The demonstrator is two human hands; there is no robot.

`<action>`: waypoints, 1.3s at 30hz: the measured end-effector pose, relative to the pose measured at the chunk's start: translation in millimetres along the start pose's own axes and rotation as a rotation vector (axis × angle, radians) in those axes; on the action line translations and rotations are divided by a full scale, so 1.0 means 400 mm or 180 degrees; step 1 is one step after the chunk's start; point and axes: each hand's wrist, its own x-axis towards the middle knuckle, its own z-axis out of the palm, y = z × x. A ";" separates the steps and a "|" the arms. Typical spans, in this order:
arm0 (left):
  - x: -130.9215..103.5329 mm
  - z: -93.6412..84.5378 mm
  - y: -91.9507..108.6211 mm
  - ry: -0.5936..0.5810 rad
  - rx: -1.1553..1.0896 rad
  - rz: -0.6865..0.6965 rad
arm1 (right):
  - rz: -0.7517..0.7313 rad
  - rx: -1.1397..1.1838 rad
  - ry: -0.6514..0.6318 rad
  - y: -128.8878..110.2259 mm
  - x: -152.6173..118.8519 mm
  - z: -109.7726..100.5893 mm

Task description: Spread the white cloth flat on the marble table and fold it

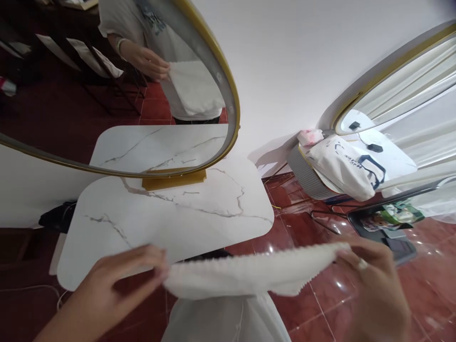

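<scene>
A white cloth with a finely notched edge is stretched between my two hands, in front of the table's near edge. My left hand pinches its left end between thumb and fingers. At the right end, my right hand, with a ring on one finger, pinches the other corner. The cloth's lower edge sags in folds above my white shirt. Behind it lies the white marble-patterned tabletop, under a gold-framed oval mirror that reflects an arm and the cloth.
At the right, a second table holds a white printed bag, a pink-and-white packet and a black adapter. Below it, a chair bears a green package. A black object is left of the marble table. The floor is red tile.
</scene>
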 end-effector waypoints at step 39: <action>0.365 0.562 -0.301 0.1458 0.1029 -0.0710 | -0.1617 -0.3090 -0.0480 0.361 0.355 0.644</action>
